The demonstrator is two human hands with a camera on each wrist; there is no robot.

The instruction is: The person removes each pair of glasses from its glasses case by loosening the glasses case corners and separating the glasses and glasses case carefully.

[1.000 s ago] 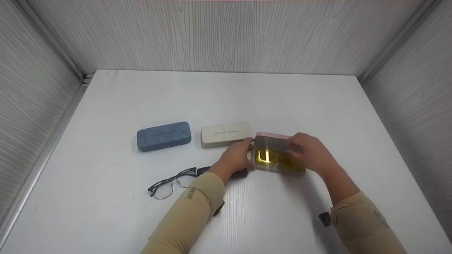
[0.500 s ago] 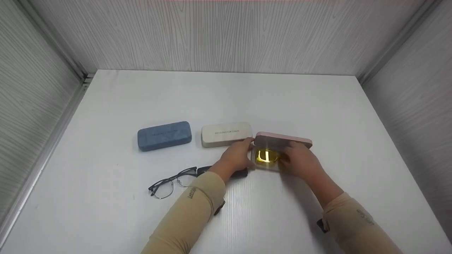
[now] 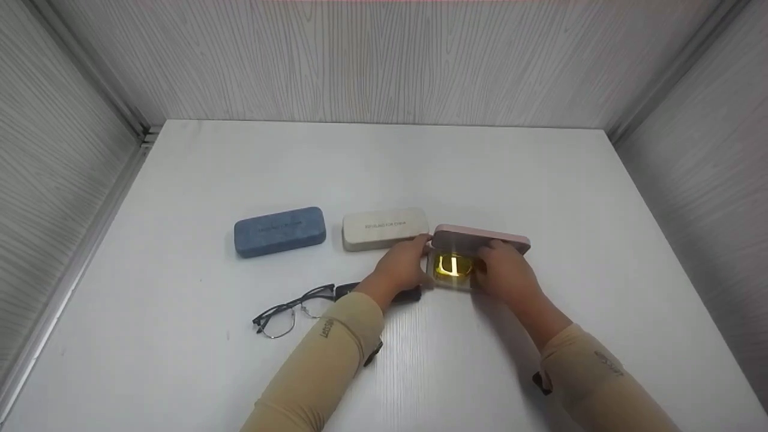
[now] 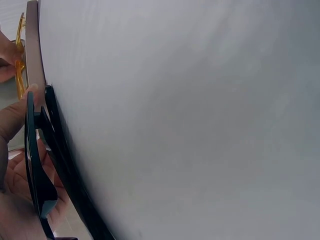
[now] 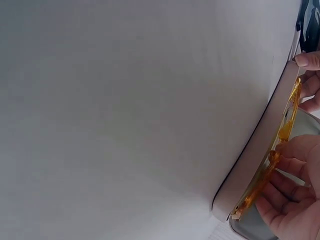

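A pink glasses case (image 3: 480, 232) lies on the table with its lid raised, showing a grey lining. Inside its base sits a pair of yellow-lensed glasses (image 3: 453, 266), partly covered by the right hand. My left hand (image 3: 399, 264) grips the left end of the case, thumb at the front edge. With thumb and fingers, my right hand (image 3: 507, 273) pinches the yellow glasses near their middle, as the right wrist view shows. Dark sunglasses (image 4: 45, 192) lie just in front of the left hand, partly hidden under the left forearm in the head view.
A cream glasses case (image 3: 385, 228) sits closed behind the left hand. Further left is a closed blue glasses case (image 3: 279, 232). Black-browed clear glasses (image 3: 282, 308) lie left of the left forearm. Grey wood-patterned panels (image 3: 384, 60) bound the white table (image 3: 384, 162).
My right hand has moved from the raised lid down and left onto the yellow glasses, uncovering the lid's right end. The left hand stays on the case.
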